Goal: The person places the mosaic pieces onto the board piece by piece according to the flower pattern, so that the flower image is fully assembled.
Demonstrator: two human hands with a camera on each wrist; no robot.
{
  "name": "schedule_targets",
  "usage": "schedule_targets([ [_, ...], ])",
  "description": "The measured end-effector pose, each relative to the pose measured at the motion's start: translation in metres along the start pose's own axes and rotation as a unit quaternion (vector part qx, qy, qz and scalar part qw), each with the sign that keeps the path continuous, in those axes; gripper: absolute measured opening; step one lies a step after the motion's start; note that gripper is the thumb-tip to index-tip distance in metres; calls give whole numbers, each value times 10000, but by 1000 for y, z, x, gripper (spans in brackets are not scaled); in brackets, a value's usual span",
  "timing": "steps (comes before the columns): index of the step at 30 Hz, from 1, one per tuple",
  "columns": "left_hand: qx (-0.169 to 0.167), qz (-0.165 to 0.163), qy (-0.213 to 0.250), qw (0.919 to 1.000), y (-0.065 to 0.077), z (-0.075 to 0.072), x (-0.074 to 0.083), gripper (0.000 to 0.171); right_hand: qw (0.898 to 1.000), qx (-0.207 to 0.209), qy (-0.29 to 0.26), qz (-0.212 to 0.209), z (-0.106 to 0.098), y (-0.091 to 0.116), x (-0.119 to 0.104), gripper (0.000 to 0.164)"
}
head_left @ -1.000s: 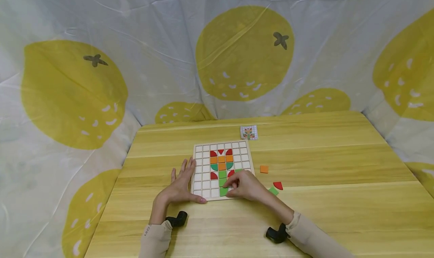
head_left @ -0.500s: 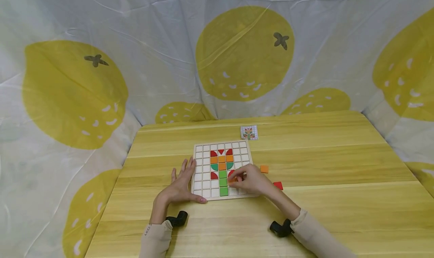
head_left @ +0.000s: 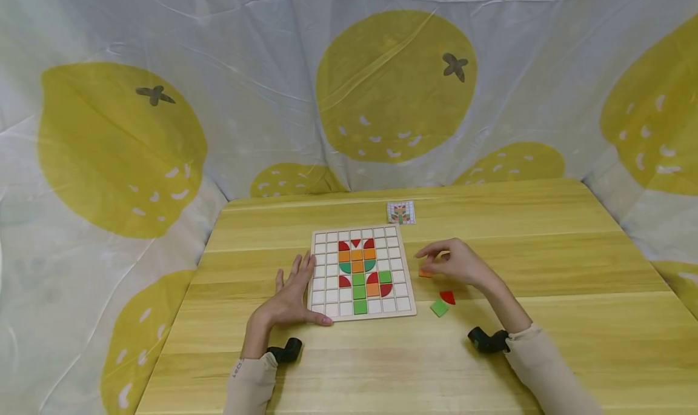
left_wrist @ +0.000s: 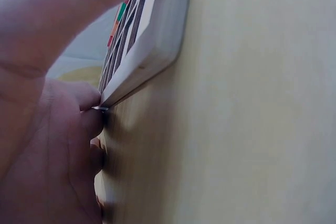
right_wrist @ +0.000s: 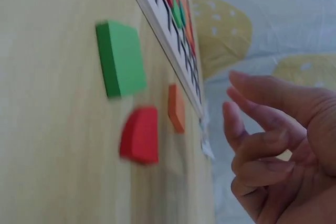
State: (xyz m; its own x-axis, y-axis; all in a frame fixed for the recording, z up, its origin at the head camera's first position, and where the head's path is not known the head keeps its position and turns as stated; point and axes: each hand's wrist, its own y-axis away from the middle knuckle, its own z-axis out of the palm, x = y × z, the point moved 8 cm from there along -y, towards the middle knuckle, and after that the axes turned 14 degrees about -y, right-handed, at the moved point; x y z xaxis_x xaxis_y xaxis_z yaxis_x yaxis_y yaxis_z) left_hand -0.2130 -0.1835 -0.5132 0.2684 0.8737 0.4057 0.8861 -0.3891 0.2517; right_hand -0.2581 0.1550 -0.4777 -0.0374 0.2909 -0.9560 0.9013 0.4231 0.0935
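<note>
A wooden grid board carries a flower pattern of red, orange and green tiles. My left hand rests against it, fingers spread along the left edge and thumb at the near edge. To the right of the board, my right hand hovers over a loose orange square tile. In the right wrist view, the fingers are loosely bent with nothing between them, and the orange tile lies apart from them on the table. Nearer to me lie a red quarter-circle tile and a green square tile.
A small printed card with a matching flower picture lies behind the board's far right corner. Behind the wooden table hangs a cloth with lemon prints. Black wrist mounts sit near each sleeve.
An orange square tile, held by my right hand half a second ago, now lies on the board beside the green stem. That hand has moved right, off the board. The left hand stays put.
</note>
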Motion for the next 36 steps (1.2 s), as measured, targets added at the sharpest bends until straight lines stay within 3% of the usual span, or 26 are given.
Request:
schedule_targets([
  [8, -6, 12, 15, 10000, -1, 0, -1, 147, 9967, -779, -211, 125, -15, 7, 14, 34],
  [14, 22, 32, 28, 10000, -1, 0, -1, 146, 9823, -1784, -508, 245, -3, 13, 28, 30],
  [17, 29, 25, 25, 10000, -1, 0, 0, 146, 9755, -2040, -715, 407, 1, 14, 34, 32],
  [26, 23, -2, -9, 10000, -1, 1, -1, 147, 9717, -2216, -541, 617, -1, 19, 40, 36],
  [36, -6, -22, 19, 10000, -2, 1, -2, 147, 9785, -1996, -173, 495, 3, 14, 39, 31],
])
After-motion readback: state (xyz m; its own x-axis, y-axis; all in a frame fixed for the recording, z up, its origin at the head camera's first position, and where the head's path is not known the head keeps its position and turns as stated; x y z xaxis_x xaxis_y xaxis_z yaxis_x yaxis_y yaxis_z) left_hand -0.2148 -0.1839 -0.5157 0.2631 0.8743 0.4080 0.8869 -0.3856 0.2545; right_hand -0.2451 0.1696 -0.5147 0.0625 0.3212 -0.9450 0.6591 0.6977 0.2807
